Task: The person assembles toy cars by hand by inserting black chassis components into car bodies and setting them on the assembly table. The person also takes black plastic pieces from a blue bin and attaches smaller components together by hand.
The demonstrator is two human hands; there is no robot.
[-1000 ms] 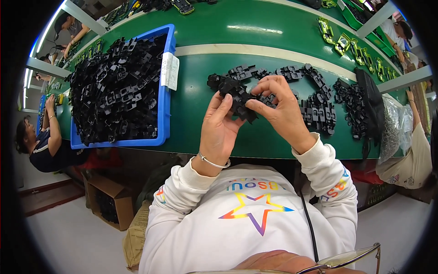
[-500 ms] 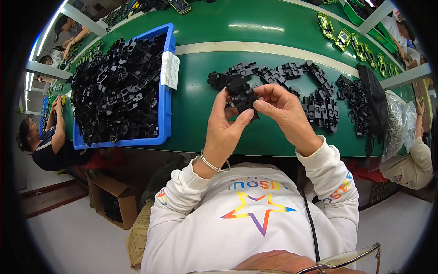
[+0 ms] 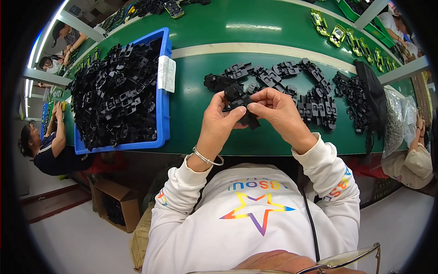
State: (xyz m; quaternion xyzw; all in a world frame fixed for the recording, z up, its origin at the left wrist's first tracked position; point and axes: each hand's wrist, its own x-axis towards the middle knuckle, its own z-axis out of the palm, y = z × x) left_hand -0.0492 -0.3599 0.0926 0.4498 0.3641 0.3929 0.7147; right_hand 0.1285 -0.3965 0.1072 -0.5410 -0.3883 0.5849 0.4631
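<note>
Between my two hands is a black plastic part (image 3: pixel 236 97), held up over the near side of the green table. My left hand (image 3: pixel 219 119) grips it from the left, with the thumb pressed on its near face. The fingers of my right hand (image 3: pixel 276 112) pinch its right edge. Its exact kind and any small piece at my fingertips cannot be made out. Just beyond my hands, similar black plastic parts (image 3: pixel 268 76) lie in a winding row. More of them (image 3: pixel 315 112) stand close together to the right of my right hand.
A blue bin (image 3: pixel 164 116) heaped with black parts stands at the left. To the right are a pile of small black parts (image 3: pixel 353 102), a black pouch (image 3: pixel 372 98) and a clear bag of metal pieces (image 3: pixel 394 121). Yellow-green casings (image 3: pixel 337 35) line the far right. Other people sit at both sides.
The black part has turned and tilted between my hands, its lower end now pointing down to the right. My right fingers have shifted slightly left along it.
</note>
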